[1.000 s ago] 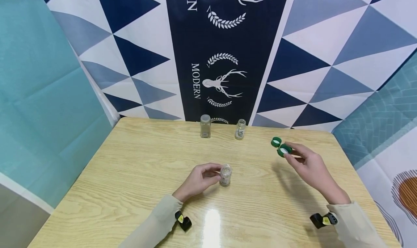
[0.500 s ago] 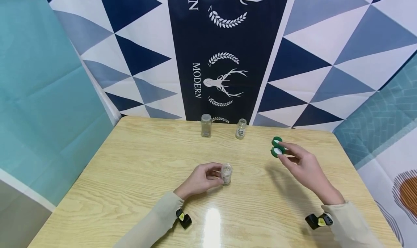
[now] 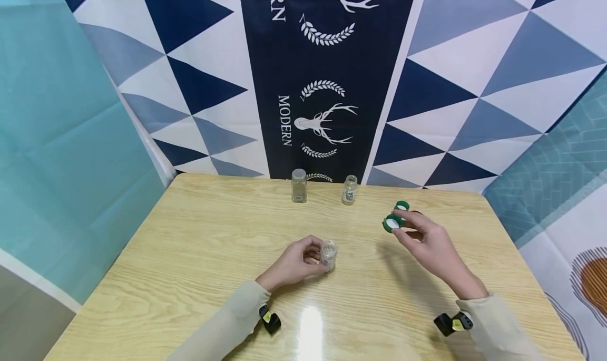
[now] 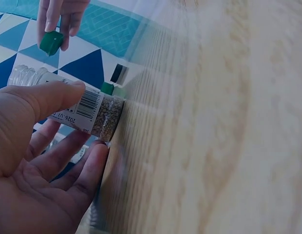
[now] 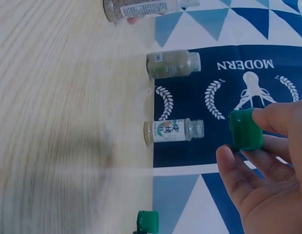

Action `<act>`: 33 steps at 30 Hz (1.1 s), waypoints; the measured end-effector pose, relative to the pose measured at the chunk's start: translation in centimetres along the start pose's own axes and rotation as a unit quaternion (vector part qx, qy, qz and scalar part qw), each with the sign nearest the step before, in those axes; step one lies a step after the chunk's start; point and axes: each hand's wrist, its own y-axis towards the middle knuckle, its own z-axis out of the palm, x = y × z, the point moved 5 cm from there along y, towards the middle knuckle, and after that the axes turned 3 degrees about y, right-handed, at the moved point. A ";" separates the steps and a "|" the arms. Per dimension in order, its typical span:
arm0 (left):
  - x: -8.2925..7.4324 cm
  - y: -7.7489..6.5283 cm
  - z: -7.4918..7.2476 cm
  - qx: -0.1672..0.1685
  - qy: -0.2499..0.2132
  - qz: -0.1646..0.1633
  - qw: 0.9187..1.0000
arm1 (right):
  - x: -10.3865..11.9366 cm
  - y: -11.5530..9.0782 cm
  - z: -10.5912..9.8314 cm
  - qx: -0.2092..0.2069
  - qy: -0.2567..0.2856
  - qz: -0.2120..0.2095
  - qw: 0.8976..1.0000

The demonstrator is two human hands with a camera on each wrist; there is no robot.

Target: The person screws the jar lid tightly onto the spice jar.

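My left hand (image 3: 294,265) grips a clear glass spice jar (image 3: 329,255) that stands upright on the table, its threaded neck uncapped. In the left wrist view the thumb lies across the jar's white barcode label, and small brownish grains (image 4: 110,117) fill its lower part. Between thumb and fingers, my right hand (image 3: 429,247) pinches a green screw cap (image 3: 391,223) above the table, its white inside showing in the head view. The right wrist view has this green cap (image 5: 246,130) side-on, apart from every jar.
At the back of the wooden table (image 3: 213,234) stand two uncapped glass jars, a square one (image 3: 299,187) and a smaller labelled one (image 3: 349,191). Another green cap (image 3: 401,205) lies behind my right hand, with a black cap (image 4: 118,73) beside it. A patterned cloth (image 3: 322,60) hangs behind.
My right hand has moved left with the green cap, toward the held jar. My left hand keeps the jar in about the same place, fingers slightly further round it.
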 end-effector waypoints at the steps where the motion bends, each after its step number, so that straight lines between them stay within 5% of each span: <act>1: 0.0 0.0 0.0 0.000 0.000 0.001 1.000 | 0.0 0.0 0.1 0.001 0.000 0.001 1.000; 33: -0.3 -0.1 -0.2 0.001 0.033 0.016 0.999 | 0.7 0.1 2.4 0.019 0.031 -0.014 0.999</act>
